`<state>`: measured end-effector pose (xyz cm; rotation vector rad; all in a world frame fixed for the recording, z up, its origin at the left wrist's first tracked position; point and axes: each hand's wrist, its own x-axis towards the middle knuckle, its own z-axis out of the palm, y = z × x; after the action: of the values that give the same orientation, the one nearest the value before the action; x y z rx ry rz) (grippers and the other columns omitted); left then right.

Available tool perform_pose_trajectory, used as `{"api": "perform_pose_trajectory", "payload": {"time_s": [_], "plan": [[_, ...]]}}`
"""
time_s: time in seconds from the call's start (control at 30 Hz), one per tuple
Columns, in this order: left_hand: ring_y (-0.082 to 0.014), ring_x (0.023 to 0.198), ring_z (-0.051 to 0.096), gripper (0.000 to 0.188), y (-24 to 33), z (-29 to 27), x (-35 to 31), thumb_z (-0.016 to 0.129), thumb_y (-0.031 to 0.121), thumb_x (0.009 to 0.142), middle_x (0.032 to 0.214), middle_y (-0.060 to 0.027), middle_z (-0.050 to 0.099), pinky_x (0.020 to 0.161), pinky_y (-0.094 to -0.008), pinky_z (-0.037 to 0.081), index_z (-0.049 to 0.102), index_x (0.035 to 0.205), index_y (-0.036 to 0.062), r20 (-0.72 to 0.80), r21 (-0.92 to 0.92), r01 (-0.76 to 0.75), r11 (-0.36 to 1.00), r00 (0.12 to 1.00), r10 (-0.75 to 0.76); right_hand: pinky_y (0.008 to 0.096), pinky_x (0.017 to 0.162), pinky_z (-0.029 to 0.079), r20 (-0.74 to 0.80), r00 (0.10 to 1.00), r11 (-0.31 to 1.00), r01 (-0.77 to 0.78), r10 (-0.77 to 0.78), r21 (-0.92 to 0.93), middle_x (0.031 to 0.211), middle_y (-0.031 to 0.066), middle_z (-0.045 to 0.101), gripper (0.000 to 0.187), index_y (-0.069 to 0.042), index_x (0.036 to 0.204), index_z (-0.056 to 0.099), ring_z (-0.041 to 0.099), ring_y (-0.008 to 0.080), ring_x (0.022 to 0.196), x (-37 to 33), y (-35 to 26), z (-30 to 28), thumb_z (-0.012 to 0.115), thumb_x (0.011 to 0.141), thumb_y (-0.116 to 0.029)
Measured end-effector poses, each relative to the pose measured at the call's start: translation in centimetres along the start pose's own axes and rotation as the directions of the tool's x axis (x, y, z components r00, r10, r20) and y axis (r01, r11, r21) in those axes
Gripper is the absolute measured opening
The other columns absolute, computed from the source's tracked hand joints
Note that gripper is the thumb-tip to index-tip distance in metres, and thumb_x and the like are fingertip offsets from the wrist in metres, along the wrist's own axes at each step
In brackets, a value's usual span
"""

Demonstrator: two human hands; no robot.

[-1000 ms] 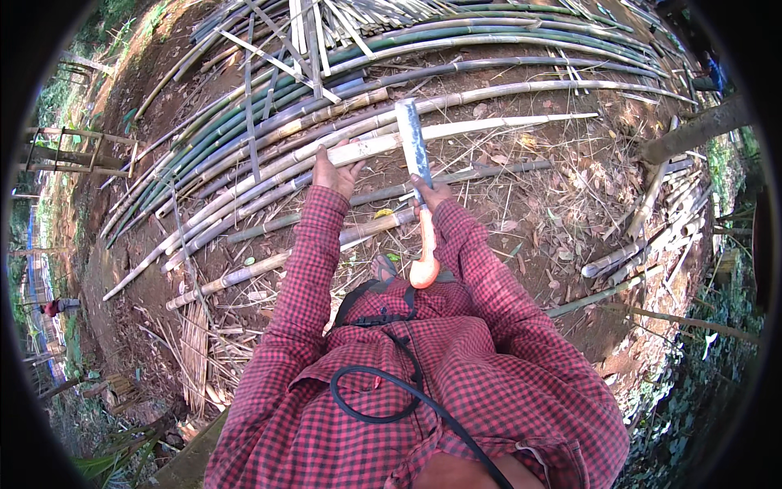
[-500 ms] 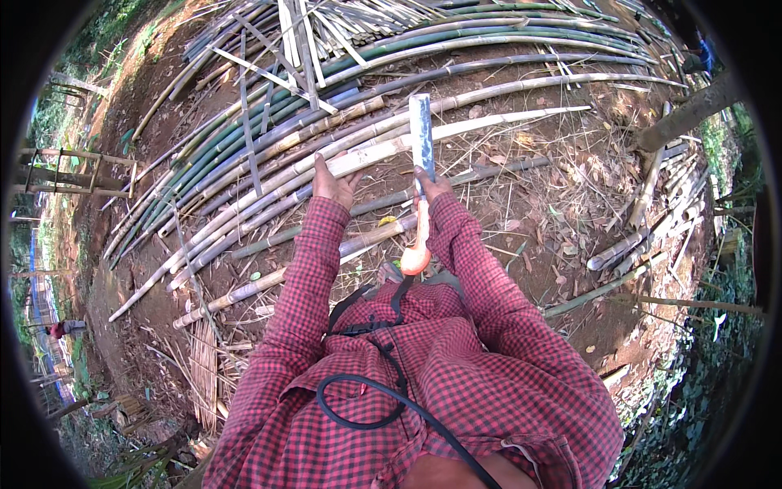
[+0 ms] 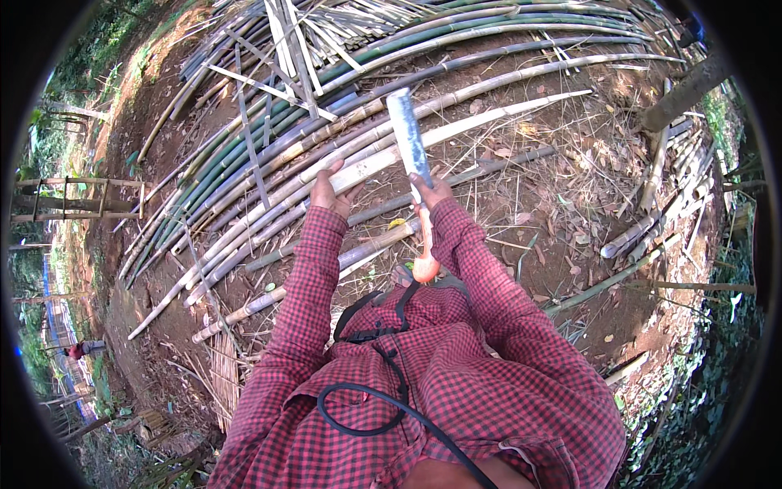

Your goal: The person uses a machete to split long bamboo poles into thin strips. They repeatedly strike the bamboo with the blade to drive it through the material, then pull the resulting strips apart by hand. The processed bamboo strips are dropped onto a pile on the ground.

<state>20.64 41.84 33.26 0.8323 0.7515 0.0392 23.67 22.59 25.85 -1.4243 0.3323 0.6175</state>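
A long bamboo pole (image 3: 371, 168) lies slantwise in front of me, its pale split face showing and its far right end narrowing to a point. My left hand (image 3: 330, 191) grips its near edge, thumb on the upper side and fingers partly hidden below. A machete (image 3: 410, 134) with a broad, grey-white blade crosses over the pole. My right hand (image 3: 433, 191) is closed around it where the blade meets the orange-brown wooden handle (image 3: 426, 265). The handle's knobbed end hangs toward my waist.
Several green and brown bamboo poles (image 3: 269, 147) lie beyond, with a heap of split strips (image 3: 342, 33) on top. Shorter bamboo pieces (image 3: 652, 228) are stacked at right near a tree trunk (image 3: 688, 94). Dry leaves litter the soil. A distant person (image 3: 85, 349) is at far left.
The machete blade has tipped from upright to leaning left, its handle end shifting right. My left hand keeps its place on the bamboo pole. The whole view has turned slightly.
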Motion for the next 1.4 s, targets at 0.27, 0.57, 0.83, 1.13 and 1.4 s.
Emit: {"api": "perform_pose_trajectory", "payload": {"time_s": [0.27,0.57,0.83,1.13,1.4], "plan": [[-0.0318,0.105,0.049,0.041,-0.6,0.8,0.1,0.023,0.026,0.091,0.109,-0.0214,0.054,0.088,-0.0438,0.041,0.038,0.117,-0.0008,0.028,-0.068,-0.057,0.996,0.998,0.059,0.0262,0.038,0.043,-0.066,0.997,0.996,-0.049,0.045,-0.072,0.054,0.0056,0.053,0.040,0.000,0.085,0.055,0.050,0.0131,0.041,0.2,-0.1,-1.8,0.060,0.078,-0.039],[-0.0323,0.110,0.045,0.052,-0.6,1.8,-0.1,0.013,0.037,0.092,0.114,-0.0241,0.049,0.093,-0.0460,0.037,0.032,0.123,-0.0002,0.089,-0.092,-0.006,0.996,0.996,0.014,0.0283,0.040,0.045,-0.224,0.969,0.993,-0.086,0.102,0.081,0.056,0.0084,0.055,0.040,0.003,0.090,0.056,0.052,0.0143,0.042,-1.6,-1.6,-1.4,0.060,0.079,-0.035],[-0.0299,0.107,0.048,0.058,-0.3,1.7,-0.2,0.013,0.048,0.090,0.110,-0.0182,0.054,0.092,-0.0473,0.034,0.031,0.126,0.0060,0.074,-0.068,-0.028,0.997,0.997,0.033,0.0278,0.037,0.044,-0.108,0.994,0.984,-0.011,0.030,0.178,0.057,0.0085,0.055,0.043,0.003,0.086,0.057,0.053,0.0159,0.043,-0.1,2.2,-2.1,0.062,0.076,-0.039],[-0.0316,0.110,0.045,0.068,-0.9,2.3,-1.0,0.014,0.055,0.087,0.114,-0.0202,0.051,0.096,-0.0489,0.027,0.034,0.124,0.0010,0.077,-0.079,0.018,0.997,0.997,-0.012,0.0290,0.038,0.044,-0.172,0.982,0.987,-0.046,0.073,0.156,0.052,0.0068,0.052,0.038,0.001,0.081,0.055,0.050,0.0145,0.040,-2.6,0.9,0.5,0.060,0.078,-0.036],[-0.0343,0.115,0.039,0.073,-1.2,2.2,-1.1,0.012,0.058,0.086,0.118,-0.0218,0.047,0.100,-0.0498,0.020,0.037,0.120,-0.0016,0.118,-0.152,0.011,0.988,0.993,0.007,0.0261,0.039,0.044,0.040,0.999,0.999,-0.018,0.019,-0.044,0.052,0.0056,0.052,0.039,0.000,0.084,0.056,0.050,0.0121,0.041,-5.0,0.5,1.6,0.062,0.078,-0.037]]}}
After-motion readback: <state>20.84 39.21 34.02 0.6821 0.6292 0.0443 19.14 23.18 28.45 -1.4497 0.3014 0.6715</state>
